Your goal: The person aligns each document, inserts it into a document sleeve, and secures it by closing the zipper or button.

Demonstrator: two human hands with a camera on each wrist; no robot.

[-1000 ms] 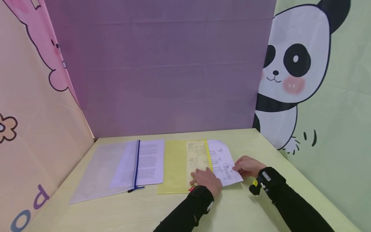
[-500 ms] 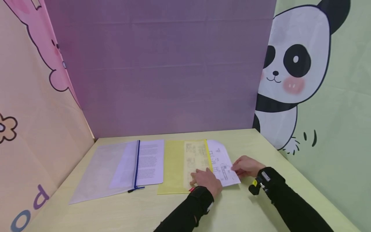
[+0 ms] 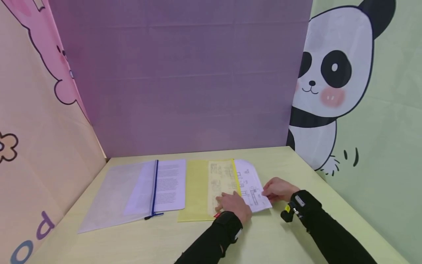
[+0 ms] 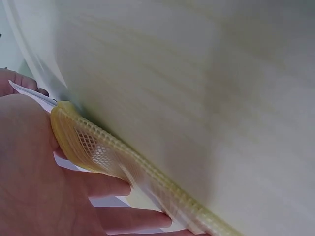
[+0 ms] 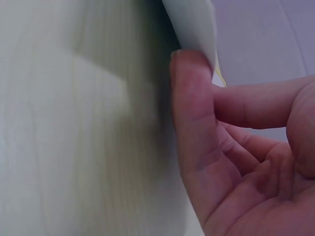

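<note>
A yellow mesh zip folder (image 3: 197, 190) lies flat, its right end around a stack of white paper (image 3: 248, 179) printed with line drawings. My left hand (image 3: 234, 206) holds the folder near its lower right corner. In the left wrist view, the fingers (image 4: 108, 183) lie along the mesh, and the folder's edge is bowed up off the table; the thumb is largely hidden. My right hand (image 3: 279, 189) pinches the paper's outer right edge between thumb and fingers, and the paper (image 5: 194, 27) is slightly raised there in the right wrist view.
To the left lies a clear zip folder (image 3: 115, 194) with a dark blue zipper, and printed text pages (image 3: 170, 185) show to the right of that zipper. The pale wooden table (image 3: 158, 242) meets a purple back panel (image 3: 184, 91) and side panels with cartoon drawings.
The paper has slid a little further left into the yellow folder, with my right hand moving slightly left along with it. My left hand has stayed nearly in place.
</note>
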